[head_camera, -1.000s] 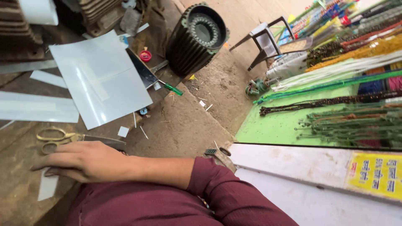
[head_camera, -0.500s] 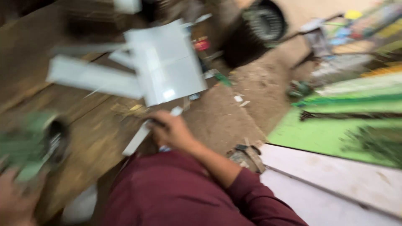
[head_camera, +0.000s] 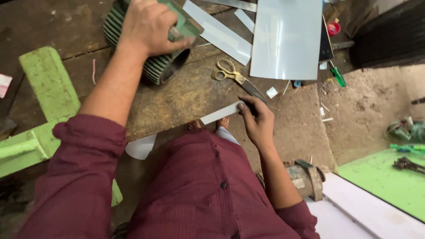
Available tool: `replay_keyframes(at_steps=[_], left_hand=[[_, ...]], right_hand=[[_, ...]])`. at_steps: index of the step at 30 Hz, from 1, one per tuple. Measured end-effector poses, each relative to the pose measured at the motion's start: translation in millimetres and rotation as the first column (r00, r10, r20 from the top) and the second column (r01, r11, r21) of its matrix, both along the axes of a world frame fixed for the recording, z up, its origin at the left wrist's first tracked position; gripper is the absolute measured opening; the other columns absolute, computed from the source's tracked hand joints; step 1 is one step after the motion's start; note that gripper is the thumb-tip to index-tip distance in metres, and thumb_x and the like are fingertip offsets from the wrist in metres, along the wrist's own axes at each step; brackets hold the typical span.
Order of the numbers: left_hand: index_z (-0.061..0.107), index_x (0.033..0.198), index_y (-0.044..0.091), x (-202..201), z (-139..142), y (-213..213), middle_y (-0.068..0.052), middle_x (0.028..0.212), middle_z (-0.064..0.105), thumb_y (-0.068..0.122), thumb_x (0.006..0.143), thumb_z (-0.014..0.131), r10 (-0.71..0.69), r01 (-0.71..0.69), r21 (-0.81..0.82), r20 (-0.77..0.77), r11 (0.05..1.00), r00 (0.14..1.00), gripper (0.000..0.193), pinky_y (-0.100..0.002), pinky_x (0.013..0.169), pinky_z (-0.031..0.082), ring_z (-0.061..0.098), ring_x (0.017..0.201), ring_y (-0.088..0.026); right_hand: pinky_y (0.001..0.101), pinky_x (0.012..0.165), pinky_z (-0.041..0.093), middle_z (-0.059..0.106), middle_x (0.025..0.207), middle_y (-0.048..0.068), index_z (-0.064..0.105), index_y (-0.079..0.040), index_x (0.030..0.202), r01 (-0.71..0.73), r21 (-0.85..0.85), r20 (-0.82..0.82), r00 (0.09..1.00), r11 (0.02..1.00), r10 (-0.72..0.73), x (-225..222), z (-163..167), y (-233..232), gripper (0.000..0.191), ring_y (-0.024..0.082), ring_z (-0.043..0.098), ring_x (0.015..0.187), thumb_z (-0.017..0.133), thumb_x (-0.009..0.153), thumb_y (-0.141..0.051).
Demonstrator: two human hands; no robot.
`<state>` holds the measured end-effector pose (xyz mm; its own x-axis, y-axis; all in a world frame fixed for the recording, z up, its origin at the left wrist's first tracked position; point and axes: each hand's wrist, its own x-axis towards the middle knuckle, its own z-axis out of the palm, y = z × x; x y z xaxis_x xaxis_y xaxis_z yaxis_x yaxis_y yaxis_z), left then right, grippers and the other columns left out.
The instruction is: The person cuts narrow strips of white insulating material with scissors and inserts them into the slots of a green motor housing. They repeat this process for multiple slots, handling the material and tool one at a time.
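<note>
Gripping green finned casing (head_camera: 146, 48), white strip (head_camera: 221, 113)

The left hand (head_camera: 148, 24) grips a green ribbed metal motor housing (head_camera: 148, 53) on the worn wooden workbench (head_camera: 177, 97); the right hand (head_camera: 257, 118) pinches a narrow white paper strip (head_camera: 220, 113) beside brass-handled scissors (head_camera: 234, 77).

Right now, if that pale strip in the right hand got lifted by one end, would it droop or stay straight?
The strip looks thin and light, so probably slightly bendy. Yet it juts straight from the right hand, held at one end, suggesting some stiffness. Its glossy face may be slippery.
</note>
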<state>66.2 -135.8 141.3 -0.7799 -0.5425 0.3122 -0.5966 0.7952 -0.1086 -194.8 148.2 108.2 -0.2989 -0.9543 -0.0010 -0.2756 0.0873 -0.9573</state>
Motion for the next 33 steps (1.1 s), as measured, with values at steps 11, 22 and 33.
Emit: replay_keyframes(at_steps=[11, 22, 33], left_hand=[[0.074, 0.069, 0.012, -14, -18, -30, -0.011, 0.069, 0.070, 0.070, 0.094, 0.063, 0.362, -0.379, -0.168, -0.121, 0.910, 0.924, 0.064, -0.046, 0.067, 0.052, 0.068, 0.066, -0.029], [0.078, 0.076, 0.018, 13, 18, -48, -0.008, 0.067, 0.071, 0.076, 0.087, 0.057, -0.075, 0.028, 0.205, 0.223, 0.978, 0.972, 0.062, -0.041, 0.057, 0.050, 0.068, 0.062, -0.027], [0.081, 0.087, 0.014, 1, 28, -25, -0.016, 0.085, 0.077, 0.073, 0.095, 0.049, 0.374, -0.437, 0.214, 0.278, 0.874, 0.885, 0.068, -0.049, 0.068, 0.051, 0.073, 0.080, -0.036]], right_hand=[[0.0248, 0.075, 0.052, 0.070, 0.097, 0.006, 0.068, 0.002, 0.124, 0.360, 0.189, 0.142, 0.911, 0.914, -0.388, -12, -43, 95, 0.027, 0.010, 0.064, 0.085, 0.066, 0.102, -0.014], [0.0251, 0.076, 0.053, 0.070, 0.097, 0.007, 0.067, 0.002, 0.125, 0.510, 0.130, -0.036, 0.860, 0.851, -0.509, -4, 5, 95, 0.028, 0.011, 0.065, 0.085, 0.065, 0.103, -0.015], [0.0264, 0.076, 0.059, 0.076, 0.093, 0.005, 0.073, -0.003, 0.116, 0.417, 0.098, -0.059, 0.909, 0.903, -0.413, -2, 34, 79, 0.023, 0.011, 0.072, 0.083, 0.066, 0.096, -0.012]])
